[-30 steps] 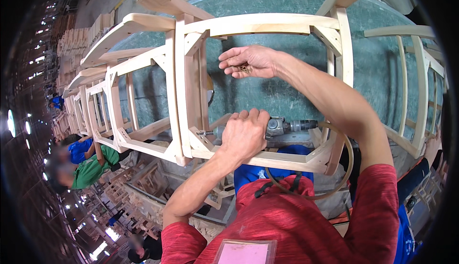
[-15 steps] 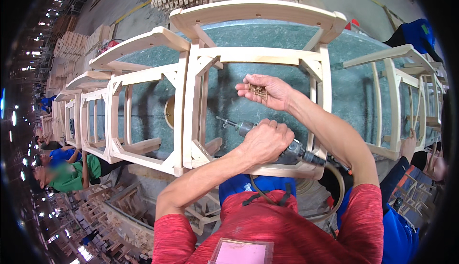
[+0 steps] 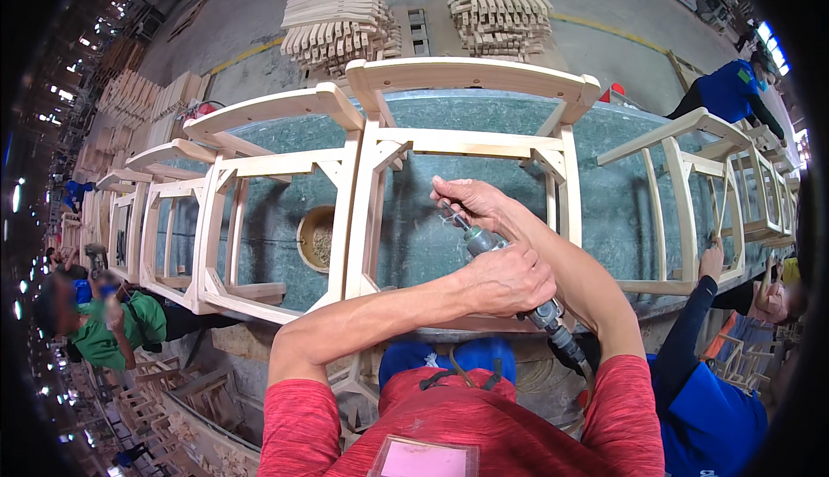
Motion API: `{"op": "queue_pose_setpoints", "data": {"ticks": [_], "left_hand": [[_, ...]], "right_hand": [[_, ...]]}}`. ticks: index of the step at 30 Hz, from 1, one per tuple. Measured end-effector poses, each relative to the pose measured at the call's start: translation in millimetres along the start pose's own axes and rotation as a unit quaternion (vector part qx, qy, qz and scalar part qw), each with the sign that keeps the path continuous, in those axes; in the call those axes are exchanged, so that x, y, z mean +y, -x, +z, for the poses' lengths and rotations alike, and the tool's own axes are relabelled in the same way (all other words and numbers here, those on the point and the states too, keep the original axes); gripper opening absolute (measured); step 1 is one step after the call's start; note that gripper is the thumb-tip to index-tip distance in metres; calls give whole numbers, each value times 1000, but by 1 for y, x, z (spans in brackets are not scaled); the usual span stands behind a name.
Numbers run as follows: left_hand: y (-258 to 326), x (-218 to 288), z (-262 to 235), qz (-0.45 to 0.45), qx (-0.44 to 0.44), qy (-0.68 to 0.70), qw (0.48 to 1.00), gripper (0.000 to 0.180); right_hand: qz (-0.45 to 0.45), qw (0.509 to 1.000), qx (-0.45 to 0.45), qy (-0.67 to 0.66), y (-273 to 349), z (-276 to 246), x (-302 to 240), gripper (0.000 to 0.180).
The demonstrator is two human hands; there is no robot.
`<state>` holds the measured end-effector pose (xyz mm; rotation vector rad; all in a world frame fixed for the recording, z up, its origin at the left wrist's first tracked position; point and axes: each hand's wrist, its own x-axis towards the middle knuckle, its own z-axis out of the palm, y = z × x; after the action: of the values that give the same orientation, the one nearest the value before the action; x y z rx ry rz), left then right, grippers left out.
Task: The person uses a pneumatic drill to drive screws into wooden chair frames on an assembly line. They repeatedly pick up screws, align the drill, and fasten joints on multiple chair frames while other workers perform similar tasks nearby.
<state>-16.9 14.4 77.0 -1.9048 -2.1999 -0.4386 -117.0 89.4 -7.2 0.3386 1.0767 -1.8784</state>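
My left hand (image 3: 511, 280) is wrapped round a power screwdriver (image 3: 482, 242), its bit pointing up and left. A hose trails from the tool's rear end, down by my right side. Just beyond the bit, my right hand (image 3: 473, 201) has its fingers curled in with thumb and forefinger close to the tip. Small brass-coloured screws showed in that palm a moment earlier; now the curled fingers mostly hide them. Both hands are over a pale wooden chair frame (image 3: 479, 142), which rests on the green tabletop (image 3: 432, 209). The bit touches no part of the frame.
More chair frames (image 3: 259, 164) stand in a row to the left, others (image 3: 682, 153) to the right. A round bowl (image 3: 302, 240) of small pieces sits on the table. Stacked wooden parts (image 3: 337, 24) lie on the floor beyond. Co-workers (image 3: 721, 391) are on both sides.
My right hand has turned from an open palm showing screws to curled fingers by the bit. The screwdriver has come up toward it. The view has shifted, showing more floor beyond the table.
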Motion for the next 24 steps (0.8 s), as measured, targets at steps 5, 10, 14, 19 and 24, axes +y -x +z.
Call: {"op": "queue_pose_setpoints", "data": {"ticks": [5, 10, 14, 19, 24], "left_hand": [[9, -1, -4, 18, 26, 17, 999, 19], [16, -6, -10, 15, 29, 32, 999, 16], [21, -12, -8, 7, 36, 44, 998, 16], [27, -38, -2, -28, -73, 68, 995, 27], [21, -75, 28, -94, -147, 94, 980, 36]], "right_hand": [[-6, 1000, 3, 25, 5, 14, 3, 38], [-3, 999, 23, 24, 5, 24, -1, 38], [-6, 998, 21, 66, -3, 28, -3, 35], [0, 981, 0, 193, -15, 27, -25, 29], [-124, 815, 35, 565, -49, 24, -55, 23]]}}
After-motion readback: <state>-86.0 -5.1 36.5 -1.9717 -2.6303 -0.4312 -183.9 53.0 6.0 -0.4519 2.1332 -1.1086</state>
